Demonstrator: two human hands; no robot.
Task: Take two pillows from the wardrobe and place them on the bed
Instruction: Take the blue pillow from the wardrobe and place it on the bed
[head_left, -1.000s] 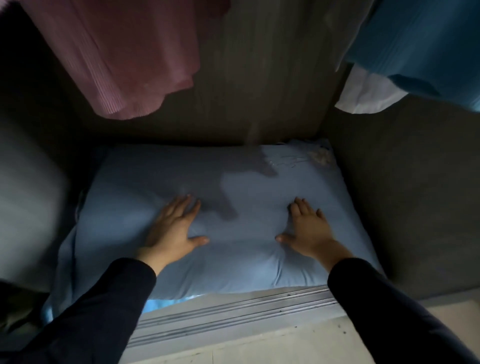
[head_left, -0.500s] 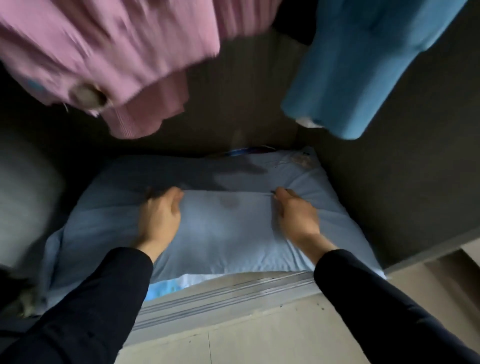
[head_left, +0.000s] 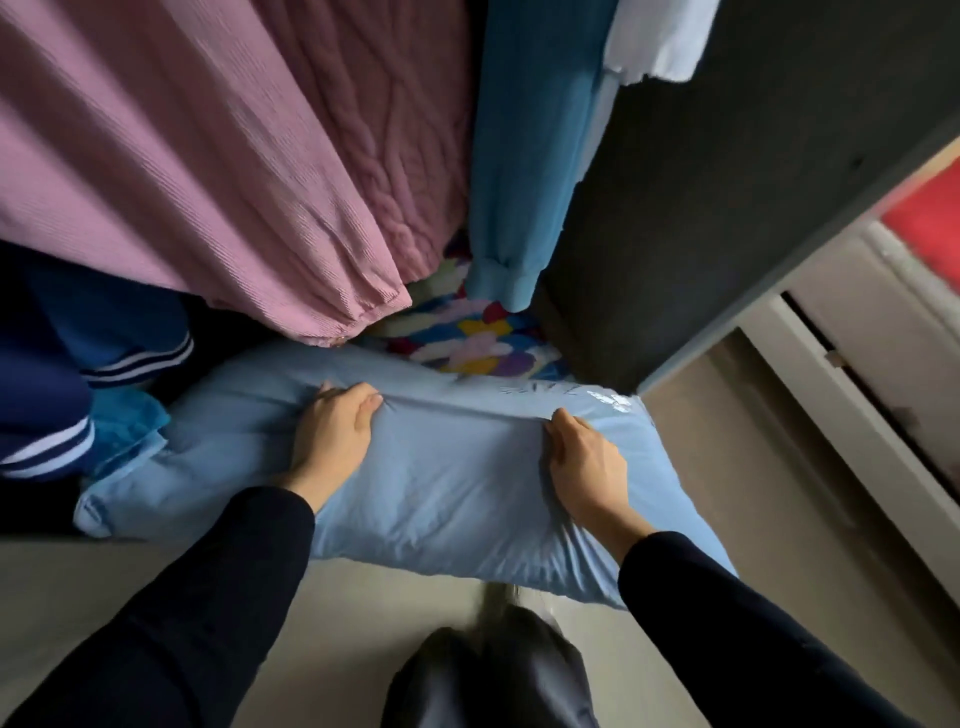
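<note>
A light blue pillow (head_left: 452, 493) hangs partly out of the dark wardrobe (head_left: 727, 208), its near edge over the floor. My left hand (head_left: 332, 431) grips the pillow's far edge on the left, fingers curled into the fabric. My right hand (head_left: 584, 462) grips the same edge on the right. Behind the pillow, a patchwork of many colours (head_left: 478, 338) shows inside the wardrobe; I cannot tell whether it is a second pillow. The bed is not in view.
Pink garments (head_left: 208, 145) and a blue garment (head_left: 524, 156) hang low over the pillow. Dark blue striped clothes (head_left: 67, 395) sit at the left. The wardrobe's side panel (head_left: 779, 286) stands at the right, with beige floor (head_left: 395, 608) below and my legs (head_left: 493, 675) near the bottom.
My hands went from lying flat on the pillow to gripping its far edge. The pillow has been pulled forward out of the wardrobe, past the door rail, uncovering the coloured patchwork behind it.
</note>
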